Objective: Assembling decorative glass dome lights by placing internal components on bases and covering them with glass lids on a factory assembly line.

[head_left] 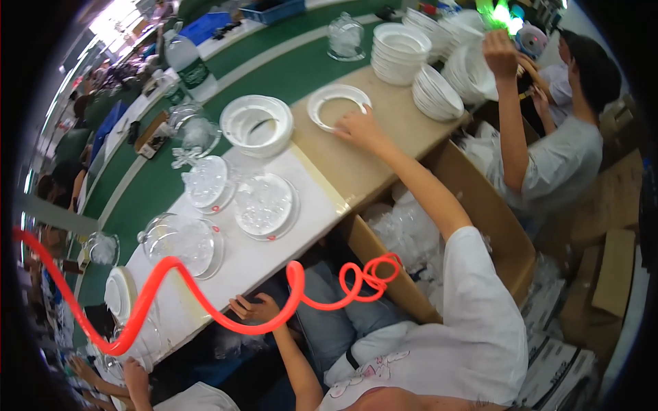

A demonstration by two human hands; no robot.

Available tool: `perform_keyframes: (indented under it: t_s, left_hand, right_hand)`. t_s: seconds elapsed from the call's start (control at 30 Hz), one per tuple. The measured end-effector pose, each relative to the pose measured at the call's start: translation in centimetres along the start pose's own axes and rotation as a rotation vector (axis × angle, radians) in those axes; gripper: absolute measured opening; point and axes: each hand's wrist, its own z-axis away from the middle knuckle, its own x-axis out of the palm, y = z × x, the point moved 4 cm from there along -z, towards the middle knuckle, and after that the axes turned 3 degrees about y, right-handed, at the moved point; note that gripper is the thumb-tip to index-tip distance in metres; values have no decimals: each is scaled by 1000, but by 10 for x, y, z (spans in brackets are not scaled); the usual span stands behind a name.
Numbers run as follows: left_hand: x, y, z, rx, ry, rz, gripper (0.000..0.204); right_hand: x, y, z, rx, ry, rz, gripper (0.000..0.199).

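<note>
My right hand reaches far forward, its fingers closed on the near rim of a flat white plastic ring that lies on the tan tabletop. A stack of similar white rings stands just left of it. My left hand hovers low at the near edge of the white table section, fingers apart and holding nothing. A red coiled hose runs right across it. Clear domed lids lie on the white surface between my hands.
Stacks of white bowls fill the far end of the table. A co-worker in a grey shirt sits at the right with one arm raised. An open cardboard box with plastic bags stands below the table. A green conveyor belt runs behind it.
</note>
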Motion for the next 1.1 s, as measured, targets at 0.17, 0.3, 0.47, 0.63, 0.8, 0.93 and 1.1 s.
perform_keyframes:
  t_s: [0.17,0.3,0.47,0.63,0.8,0.93,1.1]
  left_hand:
    - [-1,16,-8,40,67,67,47]
    - [-7,29,-18,68,59,50,49]
    - [-5,10,-7,74,-102,81,61]
    - [-31,25,-11,-2,-196,327,63]
    - [-35,44,15,-339,-665,555,49]
    - [-26,99,30,-301,-826,899,26]
    - [-23,102,39,-343,-946,851,22]
  right_hand:
    - [-70,8,105,130,244,-276,26]
    - [-54,35,289,791,282,-692,22]
    - [-10,29,487,1133,-9,-667,27]
    - [4,-10,498,1076,-483,-949,50]
    - [33,-49,462,739,-564,-393,49]
    - [27,-13,476,944,-743,-498,53]
    - [7,33,449,1128,-115,-151,51]
